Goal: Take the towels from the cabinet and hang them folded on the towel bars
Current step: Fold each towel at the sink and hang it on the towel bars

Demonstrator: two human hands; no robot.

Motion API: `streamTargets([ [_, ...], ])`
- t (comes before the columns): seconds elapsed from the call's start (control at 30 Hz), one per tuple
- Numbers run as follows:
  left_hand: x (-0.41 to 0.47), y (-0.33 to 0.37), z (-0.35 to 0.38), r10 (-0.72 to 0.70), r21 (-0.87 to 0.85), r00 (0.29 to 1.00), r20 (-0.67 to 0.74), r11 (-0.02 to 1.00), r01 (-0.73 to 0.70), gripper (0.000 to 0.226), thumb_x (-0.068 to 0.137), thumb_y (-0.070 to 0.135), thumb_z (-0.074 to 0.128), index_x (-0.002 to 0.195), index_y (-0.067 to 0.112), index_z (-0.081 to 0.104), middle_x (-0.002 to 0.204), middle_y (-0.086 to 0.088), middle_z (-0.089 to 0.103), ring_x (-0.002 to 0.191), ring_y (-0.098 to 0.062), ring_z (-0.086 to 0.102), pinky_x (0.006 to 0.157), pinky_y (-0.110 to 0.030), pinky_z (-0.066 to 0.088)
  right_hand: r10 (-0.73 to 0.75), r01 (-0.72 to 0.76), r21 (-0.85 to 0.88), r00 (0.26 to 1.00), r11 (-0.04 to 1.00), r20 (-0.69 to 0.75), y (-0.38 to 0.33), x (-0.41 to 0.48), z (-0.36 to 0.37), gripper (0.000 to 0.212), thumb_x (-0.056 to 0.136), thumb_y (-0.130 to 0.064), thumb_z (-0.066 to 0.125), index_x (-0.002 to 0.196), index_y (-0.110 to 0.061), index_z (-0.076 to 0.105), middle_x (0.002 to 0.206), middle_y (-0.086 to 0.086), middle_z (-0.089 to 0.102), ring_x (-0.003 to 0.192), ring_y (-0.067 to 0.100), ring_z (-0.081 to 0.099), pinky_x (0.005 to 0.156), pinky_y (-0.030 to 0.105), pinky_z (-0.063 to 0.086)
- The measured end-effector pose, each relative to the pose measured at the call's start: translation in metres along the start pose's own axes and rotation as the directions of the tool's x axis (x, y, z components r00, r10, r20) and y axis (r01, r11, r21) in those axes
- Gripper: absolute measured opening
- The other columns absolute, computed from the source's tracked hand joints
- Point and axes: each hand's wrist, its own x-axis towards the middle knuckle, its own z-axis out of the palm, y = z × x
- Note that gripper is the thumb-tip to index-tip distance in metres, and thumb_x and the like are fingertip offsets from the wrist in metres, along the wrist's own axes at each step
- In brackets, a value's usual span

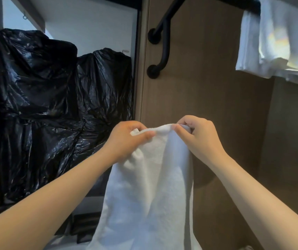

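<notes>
A white towel [150, 186] hangs down in front of me, held by its top edge. My left hand [126, 139] pinches the left part of that edge. My right hand [197, 134] grips the right part, close beside the left. Above, black towel bars [164, 44] are fixed to the wood-grain wall. A second white towel [278, 38] is draped, folded, over the upper bar at the top right. The open cabinet [141, 56] is on the left.
Black plastic bags [42, 109] fill the cabinet shelves. A dark box-like item [85, 224] lies low in the cabinet, partly hidden by my left arm. The wood-grain wall [207, 78] stands straight ahead.
</notes>
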Motion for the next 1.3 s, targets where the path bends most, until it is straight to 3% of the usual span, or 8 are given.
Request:
streamTargets([
  [0.27,0.024,-0.009,-0.005,0.08,0.322,0.962,-0.261,0.947,0.008,0.025,0.079,0.049,0.063,0.068,0.027,0.064,0.065,0.013,0.062,0.068,-0.003,0.057,0.055,-0.025,0.039,0.169,-0.212,0.097,0.928,0.972,0.332,0.025,-0.043,0.027,0.05,0.093,-0.046,0.058,0.053,-0.021,0.041,0.048,-0.009,0.035,0.046,0.006,0.034,0.052,0.028,0.028],
  [0.5,0.036,-0.013,-0.003,0.109,0.354,0.931,-0.349,0.935,0.023,0.028,0.08,0.054,0.059,0.068,0.028,0.061,0.065,0.013,0.061,0.067,0.0,0.055,0.054,-0.023,0.036,0.298,-0.311,-0.012,0.897,0.95,0.326,0.049,-0.061,0.036,0.043,0.094,-0.047,0.053,0.061,-0.02,0.05,0.051,-0.009,0.045,0.05,0.007,0.043,0.053,0.032,0.036],
  [0.7,0.038,-0.016,-0.008,0.149,0.407,0.91,-0.386,0.913,0.023,0.026,0.085,0.049,0.061,0.072,0.027,0.063,0.068,0.014,0.06,0.067,-0.004,0.053,0.055,-0.022,0.037,0.399,-0.343,-0.245,0.885,0.907,0.24,0.06,-0.067,0.033,0.026,0.099,-0.041,0.047,0.08,-0.027,0.057,0.072,-0.01,0.059,0.067,0.011,0.058,0.064,0.033,0.052],
  [0.8,0.036,-0.02,-0.014,0.178,0.442,0.9,-0.397,0.897,0.018,0.024,0.087,0.048,0.061,0.075,0.027,0.063,0.068,0.013,0.059,0.066,-0.005,0.053,0.055,-0.023,0.039,0.436,-0.377,-0.321,0.89,0.869,0.133,0.064,-0.073,0.029,0.024,0.101,-0.037,0.046,0.079,-0.029,0.053,0.071,-0.011,0.058,0.066,0.01,0.056,0.058,0.028,0.048],
  [1.0,0.032,-0.035,-0.022,0.098,0.548,0.921,-0.377,0.825,0.137,0.024,0.092,0.045,0.056,0.081,0.024,0.061,0.072,0.005,0.059,0.07,-0.02,0.056,0.057,-0.028,0.038,0.425,-0.414,0.103,0.894,0.905,-0.141,0.046,-0.057,0.025,0.027,0.102,-0.02,0.039,0.077,-0.018,0.049,0.072,-0.005,0.053,0.065,0.008,0.049,0.057,0.02,0.036],
  [1.1,0.029,-0.043,-0.028,-0.034,0.615,0.968,-0.249,0.767,0.185,0.024,0.096,0.033,0.054,0.098,0.013,0.066,0.093,-0.009,0.066,0.088,-0.031,0.061,0.065,-0.032,0.04,0.287,-0.277,0.078,0.945,0.958,-0.161,0.03,-0.036,0.018,0.026,0.1,-0.02,0.04,0.076,-0.019,0.048,0.067,-0.006,0.051,0.064,0.007,0.048,0.055,0.024,0.036],
  [1.17,0.02,-0.039,-0.027,-0.021,0.54,0.975,-0.221,0.83,0.14,0.024,0.095,0.032,0.058,0.107,0.014,0.068,0.108,-0.005,0.067,0.097,-0.024,0.06,0.073,-0.029,0.04,0.177,-0.176,0.025,0.979,0.984,-0.103,0.023,-0.024,0.013,0.024,0.1,-0.02,0.043,0.077,-0.02,0.05,0.065,-0.009,0.051,0.064,0.007,0.05,0.055,0.022,0.036],
  [1.3,0.005,-0.015,-0.012,0.054,0.217,0.979,-0.196,0.976,-0.01,0.015,0.089,0.032,0.066,0.103,0.026,0.07,0.095,0.021,0.062,0.083,0.018,0.053,0.066,0.002,0.037,0.065,-0.065,0.031,0.998,0.997,0.018,0.009,-0.007,0.007,0.022,0.101,-0.022,0.048,0.079,-0.023,0.055,0.065,-0.011,0.052,0.063,0.004,0.049,0.055,0.014,0.035],
])
